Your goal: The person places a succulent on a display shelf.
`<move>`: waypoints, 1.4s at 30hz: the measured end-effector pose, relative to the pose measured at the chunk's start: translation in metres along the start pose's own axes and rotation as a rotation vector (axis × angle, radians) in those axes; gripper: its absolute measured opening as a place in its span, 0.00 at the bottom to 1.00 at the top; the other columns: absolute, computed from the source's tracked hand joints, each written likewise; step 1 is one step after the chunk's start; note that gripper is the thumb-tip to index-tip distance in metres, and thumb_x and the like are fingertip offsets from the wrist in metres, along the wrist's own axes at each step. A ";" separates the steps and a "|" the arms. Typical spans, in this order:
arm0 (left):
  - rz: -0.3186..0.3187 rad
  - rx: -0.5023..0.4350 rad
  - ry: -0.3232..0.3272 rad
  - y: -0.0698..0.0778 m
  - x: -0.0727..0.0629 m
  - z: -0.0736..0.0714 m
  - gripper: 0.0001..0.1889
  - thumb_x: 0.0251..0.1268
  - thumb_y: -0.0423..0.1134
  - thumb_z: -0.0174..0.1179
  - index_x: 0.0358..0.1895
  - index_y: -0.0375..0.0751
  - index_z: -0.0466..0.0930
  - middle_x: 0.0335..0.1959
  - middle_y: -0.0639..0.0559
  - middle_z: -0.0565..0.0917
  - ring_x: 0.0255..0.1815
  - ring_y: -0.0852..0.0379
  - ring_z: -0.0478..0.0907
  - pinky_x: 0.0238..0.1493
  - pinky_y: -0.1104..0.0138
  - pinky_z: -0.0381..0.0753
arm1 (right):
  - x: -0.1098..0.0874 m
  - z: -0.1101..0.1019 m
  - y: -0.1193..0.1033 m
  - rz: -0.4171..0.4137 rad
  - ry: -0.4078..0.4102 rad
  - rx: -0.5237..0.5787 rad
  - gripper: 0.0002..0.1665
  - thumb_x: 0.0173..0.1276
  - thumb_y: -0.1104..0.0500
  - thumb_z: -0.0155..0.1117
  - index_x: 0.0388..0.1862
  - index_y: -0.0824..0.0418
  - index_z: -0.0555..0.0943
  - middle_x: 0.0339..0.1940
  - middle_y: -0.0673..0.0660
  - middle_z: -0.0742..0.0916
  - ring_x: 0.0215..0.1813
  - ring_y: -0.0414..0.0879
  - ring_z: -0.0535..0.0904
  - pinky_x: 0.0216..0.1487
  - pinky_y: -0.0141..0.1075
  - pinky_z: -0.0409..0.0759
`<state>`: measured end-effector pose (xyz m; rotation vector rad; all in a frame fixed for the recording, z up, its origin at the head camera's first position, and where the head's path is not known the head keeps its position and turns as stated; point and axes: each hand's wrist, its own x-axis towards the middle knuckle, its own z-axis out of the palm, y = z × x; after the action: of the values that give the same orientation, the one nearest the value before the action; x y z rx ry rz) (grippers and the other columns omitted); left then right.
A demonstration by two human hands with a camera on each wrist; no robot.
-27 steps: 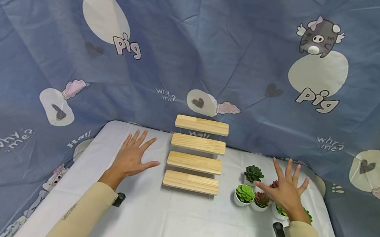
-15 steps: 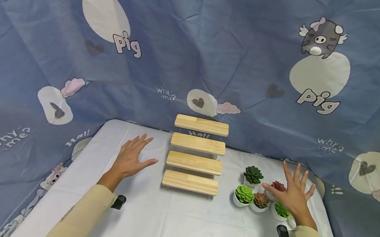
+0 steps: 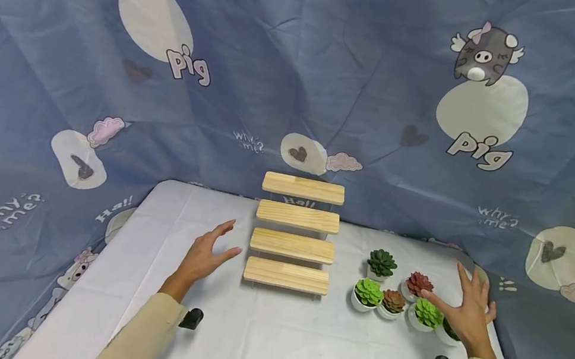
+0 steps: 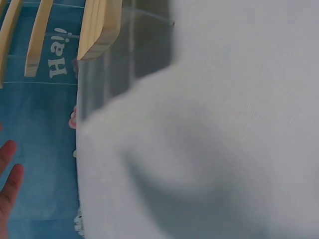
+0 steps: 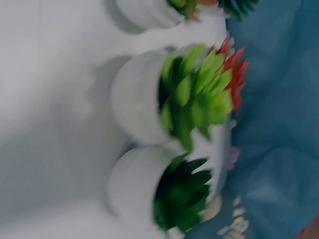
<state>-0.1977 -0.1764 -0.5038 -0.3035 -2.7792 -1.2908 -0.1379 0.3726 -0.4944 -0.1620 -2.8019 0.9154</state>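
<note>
My left hand point(image 3: 201, 257) hovers with spread, bent fingers to the left of a stepped wooden rack point(image 3: 292, 246); it holds nothing. The rack has several pale wood shelves. Over the right side of the table, my right hand point(image 3: 467, 312) is held loosely with thumb and fingers apart, nothing in it. It overlaps a dark green potted succulent point(image 3: 449, 332), partly hidden behind it. Left of that hand stand a bright green succulent point(image 5: 199, 94), a red one point(image 3: 418, 283), a brown one point(image 3: 393, 301), another bright green one point(image 3: 368, 293) and a dark green one point(image 3: 382, 263), all in white pots.
A white cloth point(image 3: 299, 348) covers the table. Blue printed fabric point(image 3: 258, 68) hangs behind and at both sides. The rack stands near the back edge of the table, with the succulents grouped to its right.
My right hand has moved right and slightly down, uncovering more of the succulents. My left hand has lowered and turned, its fingers less spread than before. The plants and rack stay put.
</note>
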 end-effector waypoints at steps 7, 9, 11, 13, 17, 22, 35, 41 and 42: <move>-0.032 -0.167 0.110 -0.016 0.000 0.007 0.30 0.64 0.48 0.64 0.67 0.46 0.67 0.55 0.41 0.81 0.60 0.43 0.74 0.61 0.47 0.70 | -0.004 0.003 0.019 0.061 0.057 0.074 0.58 0.61 0.44 0.69 0.79 0.56 0.46 0.78 0.68 0.46 0.76 0.66 0.31 0.62 0.74 0.29; -0.068 -0.213 0.123 -0.019 -0.001 0.009 0.29 0.65 0.46 0.63 0.67 0.45 0.68 0.56 0.40 0.80 0.60 0.42 0.74 0.60 0.47 0.70 | -0.007 0.004 0.023 0.103 0.039 0.129 0.58 0.62 0.45 0.69 0.79 0.55 0.44 0.78 0.67 0.44 0.76 0.67 0.31 0.62 0.74 0.28; -0.108 -0.259 0.128 -0.021 -0.002 0.011 0.28 0.65 0.45 0.63 0.67 0.43 0.68 0.56 0.39 0.80 0.59 0.42 0.74 0.60 0.48 0.71 | -0.010 0.004 0.027 0.140 0.009 0.191 0.59 0.62 0.46 0.69 0.79 0.55 0.41 0.78 0.66 0.42 0.76 0.68 0.31 0.62 0.74 0.30; -0.158 -0.307 0.114 -0.022 -0.002 0.014 0.28 0.66 0.44 0.63 0.67 0.42 0.68 0.57 0.39 0.79 0.59 0.43 0.74 0.59 0.50 0.73 | -0.014 0.005 0.031 0.187 -0.027 0.245 0.61 0.62 0.47 0.70 0.79 0.53 0.38 0.78 0.65 0.39 0.75 0.69 0.30 0.62 0.75 0.33; -0.246 -0.401 0.067 -0.025 -0.003 0.021 0.26 0.67 0.41 0.62 0.66 0.39 0.69 0.57 0.36 0.78 0.57 0.43 0.76 0.54 0.53 0.76 | -0.019 0.009 0.038 0.314 -0.076 0.283 0.65 0.60 0.46 0.72 0.79 0.49 0.35 0.78 0.61 0.37 0.75 0.69 0.30 0.64 0.74 0.41; -0.330 -0.495 0.026 -0.031 -0.007 0.032 0.25 0.68 0.37 0.59 0.66 0.35 0.68 0.57 0.35 0.78 0.53 0.45 0.78 0.50 0.52 0.78 | -0.024 0.016 0.050 0.462 -0.064 0.315 0.67 0.58 0.45 0.74 0.79 0.44 0.33 0.79 0.58 0.36 0.76 0.66 0.30 0.66 0.71 0.41; -0.428 -0.704 0.022 -0.026 -0.013 0.072 0.25 0.67 0.33 0.59 0.65 0.27 0.67 0.46 0.41 0.84 0.33 0.62 0.81 0.42 0.59 0.82 | -0.038 0.045 0.117 0.633 0.077 0.656 0.67 0.56 0.57 0.77 0.74 0.28 0.36 0.80 0.49 0.42 0.78 0.54 0.33 0.76 0.50 0.42; -0.457 -0.759 0.044 -0.024 -0.018 0.083 0.23 0.68 0.33 0.58 0.62 0.24 0.69 0.42 0.46 0.85 0.33 0.64 0.79 0.35 0.68 0.82 | -0.049 0.039 0.080 0.753 0.018 0.735 0.68 0.57 0.60 0.75 0.73 0.28 0.33 0.80 0.50 0.41 0.79 0.47 0.38 0.76 0.41 0.45; -0.463 -0.772 0.046 -0.025 -0.020 0.084 0.23 0.68 0.33 0.58 0.62 0.24 0.69 0.41 0.47 0.85 0.32 0.64 0.79 0.34 0.69 0.81 | -0.050 0.042 0.079 0.763 0.025 0.741 0.68 0.57 0.60 0.75 0.74 0.28 0.34 0.80 0.49 0.42 0.79 0.45 0.40 0.76 0.39 0.47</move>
<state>-0.1813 -0.1307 -0.5794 0.3687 -2.2457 -2.3988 -0.0946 0.4040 -0.5818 -1.1348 -2.1505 1.9903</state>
